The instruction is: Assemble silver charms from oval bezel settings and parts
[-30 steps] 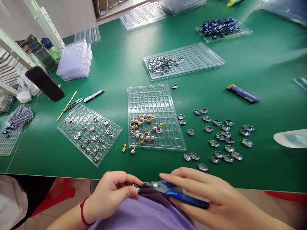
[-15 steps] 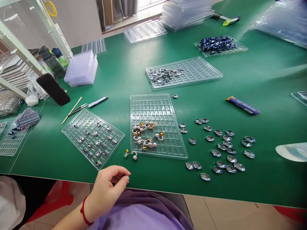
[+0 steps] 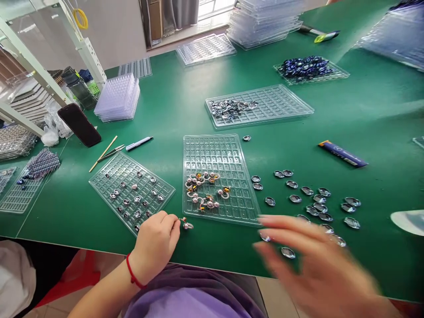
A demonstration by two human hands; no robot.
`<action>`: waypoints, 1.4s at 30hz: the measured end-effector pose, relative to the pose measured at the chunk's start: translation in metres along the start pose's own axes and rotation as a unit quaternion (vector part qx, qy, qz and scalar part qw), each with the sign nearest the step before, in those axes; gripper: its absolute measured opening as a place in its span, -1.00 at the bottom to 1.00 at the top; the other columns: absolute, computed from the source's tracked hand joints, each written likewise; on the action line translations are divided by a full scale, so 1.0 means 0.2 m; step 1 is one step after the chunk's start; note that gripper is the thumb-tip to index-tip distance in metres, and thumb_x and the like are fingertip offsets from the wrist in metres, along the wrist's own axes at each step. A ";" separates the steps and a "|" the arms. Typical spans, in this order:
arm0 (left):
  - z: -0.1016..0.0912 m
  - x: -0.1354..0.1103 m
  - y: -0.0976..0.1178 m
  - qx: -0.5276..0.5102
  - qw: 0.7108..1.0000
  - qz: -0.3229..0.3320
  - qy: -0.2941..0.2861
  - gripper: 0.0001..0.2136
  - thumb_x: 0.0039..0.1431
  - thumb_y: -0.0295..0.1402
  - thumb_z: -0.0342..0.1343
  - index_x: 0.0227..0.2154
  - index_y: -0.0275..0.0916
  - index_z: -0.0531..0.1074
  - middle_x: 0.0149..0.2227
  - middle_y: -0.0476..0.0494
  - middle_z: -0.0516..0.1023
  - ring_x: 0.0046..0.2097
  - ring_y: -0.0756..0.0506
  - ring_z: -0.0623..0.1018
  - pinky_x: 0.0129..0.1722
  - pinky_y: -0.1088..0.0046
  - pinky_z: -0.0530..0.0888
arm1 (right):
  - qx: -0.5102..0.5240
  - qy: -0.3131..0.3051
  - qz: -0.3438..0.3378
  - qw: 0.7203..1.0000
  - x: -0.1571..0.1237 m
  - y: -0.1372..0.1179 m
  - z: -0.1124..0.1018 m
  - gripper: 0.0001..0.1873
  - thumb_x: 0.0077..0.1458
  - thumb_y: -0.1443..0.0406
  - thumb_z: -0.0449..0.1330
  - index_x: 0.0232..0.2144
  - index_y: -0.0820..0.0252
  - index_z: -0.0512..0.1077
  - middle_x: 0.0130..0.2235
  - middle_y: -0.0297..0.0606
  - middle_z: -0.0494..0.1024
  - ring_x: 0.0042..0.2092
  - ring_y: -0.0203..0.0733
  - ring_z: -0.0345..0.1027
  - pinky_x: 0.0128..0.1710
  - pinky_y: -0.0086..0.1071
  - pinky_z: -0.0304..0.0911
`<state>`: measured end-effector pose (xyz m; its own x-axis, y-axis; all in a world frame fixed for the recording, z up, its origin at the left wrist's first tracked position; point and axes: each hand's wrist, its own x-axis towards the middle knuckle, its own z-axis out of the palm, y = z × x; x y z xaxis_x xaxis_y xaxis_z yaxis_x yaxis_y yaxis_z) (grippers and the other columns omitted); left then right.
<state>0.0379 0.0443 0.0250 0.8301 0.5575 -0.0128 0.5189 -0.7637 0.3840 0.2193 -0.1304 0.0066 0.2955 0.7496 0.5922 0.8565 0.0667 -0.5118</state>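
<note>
My left hand (image 3: 161, 240), with a red cord at its wrist, is closed at the table's front edge. Its fingertips pinch one end of a small wired part (image 3: 187, 225) with a pale curved tube and a pinkish round bead; the pinched end is hidden. My right hand (image 3: 308, 254) is blurred by motion, thumb and fingers apart, over the front of the scattered shiny oval metal shells (image 3: 319, 206). A single oval shell (image 3: 288, 252) lies below its fingers. Between the hands, a clear compartment tray (image 3: 217, 152) bears several similar wired parts (image 3: 195, 197).
On the left, a smaller clear tray (image 3: 121, 163) holds oval pieces near tweezers (image 3: 114, 151), a pen (image 3: 139, 143) and a phone (image 3: 79, 125). Farther back are a tray of silver pieces (image 3: 281, 104) and a dark blue pile (image 3: 306, 67). A blue tube (image 3: 342, 153) lies right.
My left hand has moved right and slightly up and closed on the loose wired part. My right hand has come into view at the lower right, over the oval shells.
</note>
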 end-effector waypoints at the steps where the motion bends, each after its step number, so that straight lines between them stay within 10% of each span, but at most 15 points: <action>1: -0.03 0.00 0.01 -0.040 0.999 -0.005 -0.017 -0.78 0.29 -0.44 -0.02 -0.36 -0.26 0.53 -0.42 -0.13 0.54 -0.40 -0.08 0.49 -0.36 0.44 0.37 | 0.020 -0.028 -0.049 0.998 0.02 -0.03 0.08 -0.79 0.21 0.38 0.17 -0.08 0.23 0.38 0.00 -0.08 0.41 0.07 -0.07 0.33 0.02 -0.22 0.37; 6: -0.14 -0.02 0.03 -0.195 0.972 -0.053 -0.123 -0.83 0.15 -0.50 0.06 -0.44 -0.28 0.56 -0.49 -0.04 0.55 -0.44 -0.01 0.46 -0.43 0.52 0.30 | 0.014 -0.099 -0.178 0.979 0.11 -0.17 0.34 -0.74 0.25 0.50 -0.02 -0.11 0.36 0.42 -0.06 0.03 0.47 0.00 -0.01 0.39 -0.09 -0.17 0.45; 16: -0.14 -0.02 0.00 -0.229 0.939 -0.031 -0.254 -0.84 0.06 -0.46 0.12 -0.44 -0.29 0.62 -0.52 -0.04 0.57 -0.47 0.00 0.41 -0.46 0.54 0.27 | 0.078 -0.173 -0.275 0.943 0.11 -0.14 0.23 -0.63 0.30 0.48 -0.15 -0.21 0.25 0.46 -0.32 -0.13 0.55 -0.26 -0.17 0.45 -0.22 -0.27 0.44; 21: -0.14 -0.01 0.01 -0.277 0.930 -0.043 -0.237 -0.87 0.06 -0.42 0.16 -0.43 -0.26 0.62 -0.51 -0.03 0.55 -0.44 -0.01 0.41 -0.43 0.52 0.29 | 0.126 -0.169 -0.203 0.956 0.09 -0.13 0.22 -0.69 0.29 0.46 -0.11 -0.15 0.25 0.42 -0.29 -0.12 0.57 -0.25 -0.18 0.48 -0.24 -0.34 0.46; 25: -0.08 -0.04 0.02 -0.479 0.845 -0.173 -0.160 -0.85 -0.02 -0.31 0.29 -0.41 -0.29 0.58 -0.54 0.02 0.48 -0.52 0.04 0.36 -0.52 0.54 0.27 | 0.235 -0.086 -0.011 0.968 0.04 -0.15 0.22 -0.79 0.25 0.45 0.00 -0.16 0.16 0.39 -0.34 -0.24 0.56 -0.33 -0.28 0.50 -0.34 -0.51 0.46; 32: 0.01 -0.10 0.04 -0.615 0.737 -0.234 -0.155 -0.57 -0.20 -0.26 0.44 -0.19 -0.28 0.60 -0.43 -0.09 0.58 -0.42 -0.01 0.49 -0.35 0.46 0.43 | 0.425 -0.035 0.236 0.873 -0.03 -0.22 0.29 -0.91 0.22 0.28 0.15 -0.29 0.14 0.44 -0.38 -0.27 0.54 -0.40 -0.26 0.50 -0.40 -0.52 0.46; 42: 0.01 -0.17 0.06 -0.607 0.760 -0.179 -0.147 -0.61 0.05 -0.11 0.28 -0.07 -0.14 0.58 -0.29 -0.09 0.45 -0.32 -0.02 0.50 -0.25 0.42 0.50 | 0.319 -0.026 0.128 0.939 -0.02 -0.24 0.30 -0.89 0.22 0.37 0.09 -0.25 0.13 0.42 -0.36 -0.26 0.46 -0.34 -0.28 0.42 -0.37 -0.51 0.41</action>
<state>0.0172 0.0157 0.0292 0.7821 0.4255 -0.4553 0.2999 0.3835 0.8735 0.1520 -0.0983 -0.0086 0.4223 0.8249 0.3758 0.3272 0.2478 -0.9119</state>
